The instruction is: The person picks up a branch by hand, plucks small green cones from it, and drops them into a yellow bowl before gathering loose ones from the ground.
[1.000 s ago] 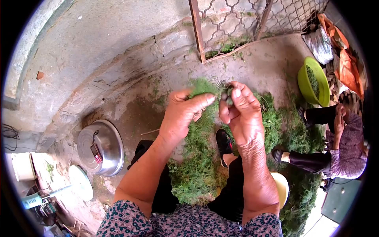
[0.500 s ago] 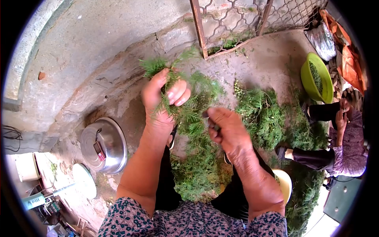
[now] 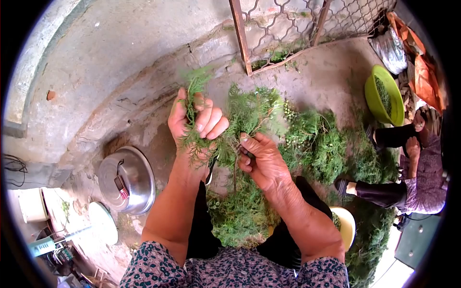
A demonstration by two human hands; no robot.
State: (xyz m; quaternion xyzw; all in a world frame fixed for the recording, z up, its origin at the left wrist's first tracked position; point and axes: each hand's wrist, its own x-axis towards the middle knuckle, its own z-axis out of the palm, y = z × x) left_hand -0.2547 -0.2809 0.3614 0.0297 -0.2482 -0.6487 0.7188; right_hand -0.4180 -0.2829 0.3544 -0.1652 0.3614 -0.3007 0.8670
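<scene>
My left hand is closed around a leafy green sprig, whose fronds stick out above and below the fingers. To its right, my right hand pinches the stem of a larger green branch that fans out above the fingertips. The two hands are apart, with foliage between them. Cut greenery covers the ground beneath my hands and between my legs. A further heap of green branches, some bearing small pale round bits, lies to the right.
An upturned metal basin with a phone on it stands at the left. A green basin holding small green pieces is at the upper right, near a seated person. A metal lattice gate stands ahead; a yellow container is beside my right arm.
My hands have moved from close together to farther apart. The left hand now holds a sprig upright, and the right has taken hold of a larger branch.
</scene>
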